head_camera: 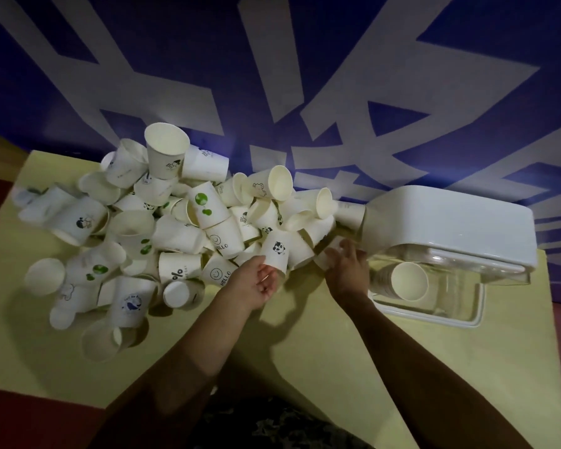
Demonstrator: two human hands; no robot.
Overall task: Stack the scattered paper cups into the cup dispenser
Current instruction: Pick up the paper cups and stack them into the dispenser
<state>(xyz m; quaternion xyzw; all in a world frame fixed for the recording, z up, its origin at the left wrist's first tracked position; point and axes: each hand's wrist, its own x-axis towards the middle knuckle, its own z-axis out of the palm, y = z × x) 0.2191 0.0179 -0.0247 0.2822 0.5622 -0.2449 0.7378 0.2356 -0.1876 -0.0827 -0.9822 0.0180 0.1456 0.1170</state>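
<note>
A big heap of white paper cups (175, 222), many printed with small pictures, lies scattered over the pale yellow table (305, 367). At the table's right end the white plastic cup dispenser with a clear tube (434, 247) lies on its side, a nested stack of cups (402, 281) already inside it, mouth toward the camera.

The left hand (256, 283), palm up and fingers curled, touches the rim of a white paper cup printed with a panda (277, 251) at the heap's near edge (not yet clearly lifted). The right hand (345, 264) is spread open, fingers resting on cups (329, 254) just beside the dispenser; whether it grips one I cannot tell.

To do this well, I would take cups singly by the wall, without crushing them, turn each the same way as the stack, and slide it squarely in.
</note>
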